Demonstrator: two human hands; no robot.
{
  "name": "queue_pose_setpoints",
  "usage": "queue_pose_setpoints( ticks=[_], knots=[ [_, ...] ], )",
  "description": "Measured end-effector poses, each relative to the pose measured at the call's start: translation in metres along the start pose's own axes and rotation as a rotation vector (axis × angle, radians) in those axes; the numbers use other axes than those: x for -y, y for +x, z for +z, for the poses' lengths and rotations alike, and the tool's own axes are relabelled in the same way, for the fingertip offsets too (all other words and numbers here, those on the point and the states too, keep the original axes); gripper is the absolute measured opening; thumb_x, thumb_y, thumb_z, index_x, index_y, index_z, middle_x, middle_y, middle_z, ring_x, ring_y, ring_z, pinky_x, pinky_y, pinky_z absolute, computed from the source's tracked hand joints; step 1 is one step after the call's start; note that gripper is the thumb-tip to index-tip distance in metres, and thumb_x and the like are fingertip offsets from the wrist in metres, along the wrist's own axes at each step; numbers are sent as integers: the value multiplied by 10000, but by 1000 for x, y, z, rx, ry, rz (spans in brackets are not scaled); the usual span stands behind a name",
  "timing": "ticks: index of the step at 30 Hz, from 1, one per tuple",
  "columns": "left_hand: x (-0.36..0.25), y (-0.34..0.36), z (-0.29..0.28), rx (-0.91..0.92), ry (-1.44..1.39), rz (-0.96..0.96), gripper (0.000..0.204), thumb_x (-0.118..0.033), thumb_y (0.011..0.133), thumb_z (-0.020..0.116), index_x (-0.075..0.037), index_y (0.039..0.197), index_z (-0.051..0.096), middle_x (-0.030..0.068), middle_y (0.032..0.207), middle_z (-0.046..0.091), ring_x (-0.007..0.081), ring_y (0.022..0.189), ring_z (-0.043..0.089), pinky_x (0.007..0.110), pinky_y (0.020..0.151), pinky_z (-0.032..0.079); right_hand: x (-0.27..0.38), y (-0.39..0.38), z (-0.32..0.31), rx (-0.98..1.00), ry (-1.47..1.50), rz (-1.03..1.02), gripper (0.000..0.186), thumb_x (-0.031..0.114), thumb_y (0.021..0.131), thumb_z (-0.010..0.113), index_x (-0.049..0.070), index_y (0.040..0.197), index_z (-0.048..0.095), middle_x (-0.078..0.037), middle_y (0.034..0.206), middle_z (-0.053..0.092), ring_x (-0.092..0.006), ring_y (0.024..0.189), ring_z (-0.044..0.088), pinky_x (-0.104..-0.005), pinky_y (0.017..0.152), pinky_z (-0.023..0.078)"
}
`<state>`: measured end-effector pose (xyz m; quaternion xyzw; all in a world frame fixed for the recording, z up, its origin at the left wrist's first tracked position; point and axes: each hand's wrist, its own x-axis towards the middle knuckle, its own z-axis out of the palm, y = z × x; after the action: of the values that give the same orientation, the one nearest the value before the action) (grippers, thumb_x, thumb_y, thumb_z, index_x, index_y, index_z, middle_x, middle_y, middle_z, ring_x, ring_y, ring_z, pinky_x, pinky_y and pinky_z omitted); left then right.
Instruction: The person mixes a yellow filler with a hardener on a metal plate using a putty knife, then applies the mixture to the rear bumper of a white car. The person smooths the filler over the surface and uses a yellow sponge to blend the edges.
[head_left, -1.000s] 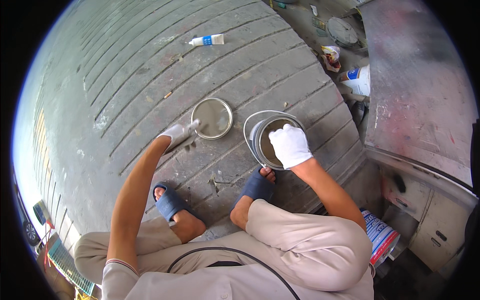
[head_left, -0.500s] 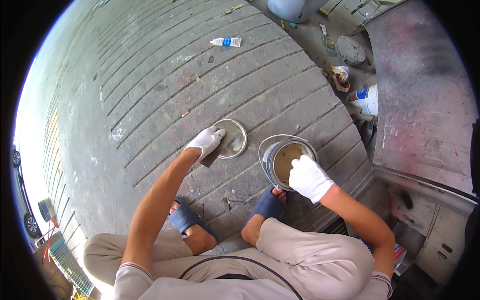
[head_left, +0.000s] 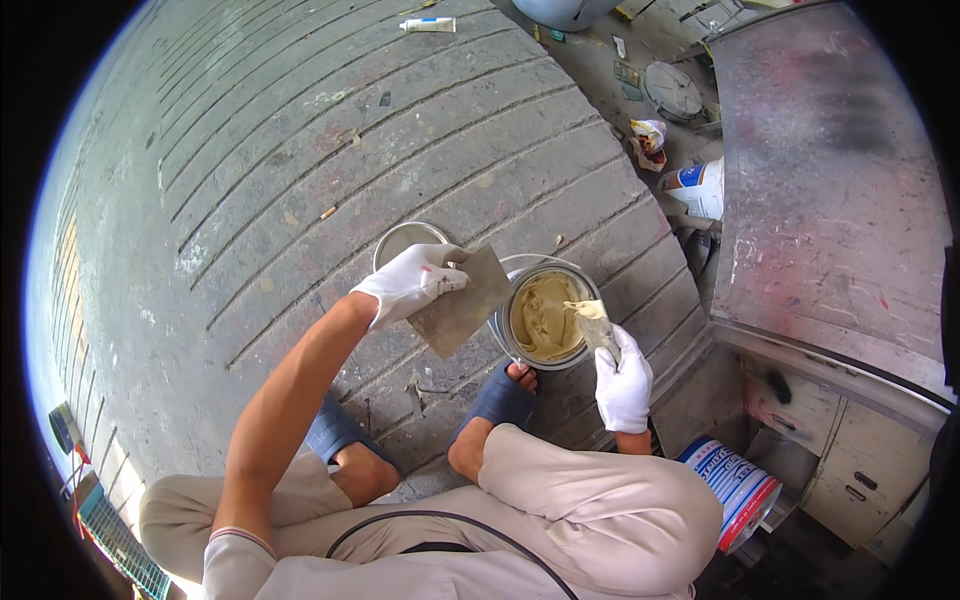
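My left hand [head_left: 420, 283], in a white glove, grips a flat grey rectangular plate [head_left: 462, 305] by its edge, tilted beside the can. A putty knife [head_left: 593, 328] is held in my gloved right hand [head_left: 624, 385]. Cream-coloured paste [head_left: 584, 309] clings to the knife's end, above the can's right rim. The open metal can [head_left: 508, 318] stands on the ground in front of my right foot, its wire handle folded down behind. Inside is thick tan putty [head_left: 543, 315] with a churned surface. Behind my left hand lies the round can lid [head_left: 402, 240], partly covered.
Grooved concrete [head_left: 300, 150] stretches ahead and left. A white tube [head_left: 428, 25] lies far off. At right stand a stained metal panel [head_left: 825, 180] and a cabinet [head_left: 850, 460]. A striped tin [head_left: 733, 490] lies near my right knee; a white bucket [head_left: 700, 190] lies farther out.
My left hand has lifted the plate from beside the lid toward the can. My right hand has come out of the can's mouth with paste on the knife. The view has shifted slightly.
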<state>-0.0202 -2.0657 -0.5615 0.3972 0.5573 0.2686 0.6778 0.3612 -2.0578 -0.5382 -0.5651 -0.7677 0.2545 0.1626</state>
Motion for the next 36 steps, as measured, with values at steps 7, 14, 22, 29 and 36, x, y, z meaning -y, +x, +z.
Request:
queue_pose_setpoints(
  ticks=[7, 14, 22, 29, 36],
  knots=[
    [16, 11, 25, 59, 42, 96, 564, -225, 966, 671, 45, 1455, 594, 166, 1293, 716, 212, 1198, 643, 346, 1068, 484, 8, -6, 1, -59, 44, -19, 352, 18, 990, 693, -12, 1340, 682, -183, 1250, 733, -264, 1143, 716, -370, 1008, 546],
    [19, 3, 13, 210, 312, 75, 507, -145, 927, 641, 0, 1413, 648, 175, 1249, 754, 253, 1157, 695, 374, 1044, 525, 31, 26, 9, 159, -236, -440, 394, -8, 920, 654, 26, 1309, 707, -136, 1221, 730, -344, 1093, 699, -423, 947, 573],
    [23, -13, 18, 559, 587, 143, 526, -162, 914, 649, -92, 1435, 661, 170, 1306, 744, 345, 1172, 705, 400, 1020, 534, 23, 77, 100, 463, -961, -690, 103, 135, 885, 642, 83, 919, 724, -123, 923, 693, -295, 866, 684, -419, 732, 577],
    [28, -13, 14, 461, 593, 207, 493, -172, 910, 642, -58, 1388, 672, 208, 1238, 755, 373, 1113, 720, 420, 980, 546, 20, 77, 77, 808, -847, -974, 187, 195, 871, 667, 63, 879, 800, -127, 877, 739, -303, 868, 716, -424, 779, 537],
    [25, -9, 4, 221, 420, 247, 491, -141, 919, 640, 11, 1385, 646, 254, 1223, 741, 385, 1122, 702, 424, 1013, 530, 43, 66, 27, 590, -754, -838, 184, 165, 873, 657, 59, 964, 776, -91, 1009, 724, -296, 1070, 684, -427, 950, 558]
  ],
)
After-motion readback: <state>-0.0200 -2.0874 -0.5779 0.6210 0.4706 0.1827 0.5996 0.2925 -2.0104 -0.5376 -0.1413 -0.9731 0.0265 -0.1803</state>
